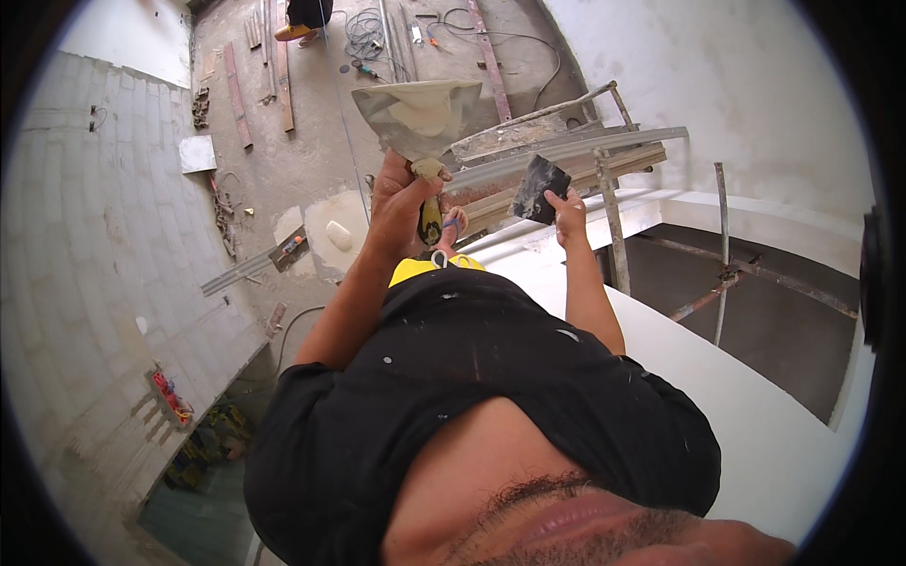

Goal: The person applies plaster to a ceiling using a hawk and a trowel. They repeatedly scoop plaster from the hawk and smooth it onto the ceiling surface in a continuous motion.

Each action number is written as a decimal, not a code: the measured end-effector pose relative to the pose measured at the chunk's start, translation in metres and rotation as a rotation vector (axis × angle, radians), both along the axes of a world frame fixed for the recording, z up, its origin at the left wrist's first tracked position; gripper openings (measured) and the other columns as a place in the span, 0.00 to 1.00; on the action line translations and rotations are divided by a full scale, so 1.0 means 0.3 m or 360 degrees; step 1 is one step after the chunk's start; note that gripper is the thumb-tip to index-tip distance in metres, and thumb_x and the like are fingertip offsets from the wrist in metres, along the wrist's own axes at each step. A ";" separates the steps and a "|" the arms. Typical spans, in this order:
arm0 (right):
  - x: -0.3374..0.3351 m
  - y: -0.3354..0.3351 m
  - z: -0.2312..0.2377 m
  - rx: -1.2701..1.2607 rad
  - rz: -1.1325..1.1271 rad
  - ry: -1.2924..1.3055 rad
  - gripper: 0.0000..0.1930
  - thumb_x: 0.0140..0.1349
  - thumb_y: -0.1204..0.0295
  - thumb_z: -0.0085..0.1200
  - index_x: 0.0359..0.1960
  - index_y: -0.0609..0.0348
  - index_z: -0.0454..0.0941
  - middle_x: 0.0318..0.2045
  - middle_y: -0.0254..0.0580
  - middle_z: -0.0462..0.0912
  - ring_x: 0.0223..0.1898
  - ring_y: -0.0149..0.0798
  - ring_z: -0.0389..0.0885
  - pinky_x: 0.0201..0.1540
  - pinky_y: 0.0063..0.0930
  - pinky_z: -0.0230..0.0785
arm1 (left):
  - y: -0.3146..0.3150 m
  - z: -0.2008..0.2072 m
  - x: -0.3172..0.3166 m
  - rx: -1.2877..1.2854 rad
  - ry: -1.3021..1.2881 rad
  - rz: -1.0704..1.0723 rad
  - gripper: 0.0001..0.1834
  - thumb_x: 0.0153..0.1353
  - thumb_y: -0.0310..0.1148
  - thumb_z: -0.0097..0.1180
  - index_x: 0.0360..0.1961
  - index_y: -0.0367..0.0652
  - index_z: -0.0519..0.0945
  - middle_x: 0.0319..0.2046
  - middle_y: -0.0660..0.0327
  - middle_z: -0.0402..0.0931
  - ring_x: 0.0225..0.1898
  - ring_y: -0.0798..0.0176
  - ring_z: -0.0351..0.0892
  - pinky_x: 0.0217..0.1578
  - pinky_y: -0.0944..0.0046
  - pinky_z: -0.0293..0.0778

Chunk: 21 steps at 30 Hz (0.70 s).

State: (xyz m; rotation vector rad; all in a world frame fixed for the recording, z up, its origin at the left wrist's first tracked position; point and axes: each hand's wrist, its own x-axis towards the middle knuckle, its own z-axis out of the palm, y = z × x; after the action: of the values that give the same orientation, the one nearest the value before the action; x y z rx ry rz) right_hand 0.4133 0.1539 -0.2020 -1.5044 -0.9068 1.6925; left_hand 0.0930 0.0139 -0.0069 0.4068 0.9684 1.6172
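Note:
My left hand (396, 198) is wrapped round the yellow-and-black handle of a wide putty knife (464, 99). Its broad blade points away from me and carries a smear of pale putty (423, 115). Out to the right, my right hand (570, 215) pinches a flat black spreader (542, 181) by its near right edge. Whitish residue marks the spreader's face. The two tools are apart, both held in front of my waist above the floor.
Beyond the spreader lie a worn wooden bench (528, 135) and long metal profiles (613, 144). At right, scaffold poles (724, 274) cross an opening beside a white ledge (679, 368). Planks (236, 94) and cables (366, 40) lie on the floor. Another person's foot (294, 32) shows at the top.

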 end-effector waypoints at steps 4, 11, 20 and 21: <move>-0.090 -0.026 0.057 0.0087 0.0143 -0.0068 0.14 0.65 0.79 0.62 0.52 0.64 0.77 0.44 0.41 0.85 0.42 0.34 0.84 0.48 0.29 0.77 | -0.027 -0.014 -0.014 0.0006 -0.0025 0.0050 0.29 0.60 0.17 0.50 0.65 0.42 0.69 0.45 0.59 0.77 0.38 0.67 0.77 0.35 0.67 0.78; -0.160 -0.013 0.144 0.0448 0.0290 -0.0042 0.13 0.66 0.78 0.62 0.51 0.62 0.77 0.45 0.39 0.85 0.43 0.31 0.82 0.50 0.26 0.73 | -0.087 -0.040 -0.048 0.0075 0.0138 0.0142 0.28 0.60 0.17 0.51 0.63 0.42 0.71 0.44 0.60 0.79 0.38 0.68 0.77 0.38 0.66 0.76; -0.286 0.055 0.454 0.0871 0.0315 0.0076 0.13 0.68 0.78 0.63 0.52 0.61 0.78 0.44 0.34 0.85 0.43 0.27 0.81 0.48 0.23 0.73 | -0.134 -0.032 -0.073 0.0093 0.0202 0.0173 0.27 0.60 0.17 0.51 0.62 0.42 0.71 0.43 0.61 0.78 0.39 0.68 0.77 0.39 0.66 0.76; -0.305 0.051 0.486 0.0829 0.0277 0.0124 0.14 0.67 0.78 0.63 0.53 0.61 0.79 0.45 0.34 0.86 0.44 0.27 0.81 0.48 0.23 0.73 | -0.137 -0.036 -0.084 0.0096 0.0202 0.0155 0.27 0.60 0.17 0.51 0.62 0.42 0.71 0.44 0.61 0.78 0.39 0.68 0.77 0.39 0.66 0.76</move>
State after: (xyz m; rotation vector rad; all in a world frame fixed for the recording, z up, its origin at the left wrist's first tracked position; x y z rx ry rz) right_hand 0.3219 0.1691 -0.0564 -1.0283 -1.3426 1.4638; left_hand 0.0678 -0.0272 -0.0176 0.5152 1.0504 1.7285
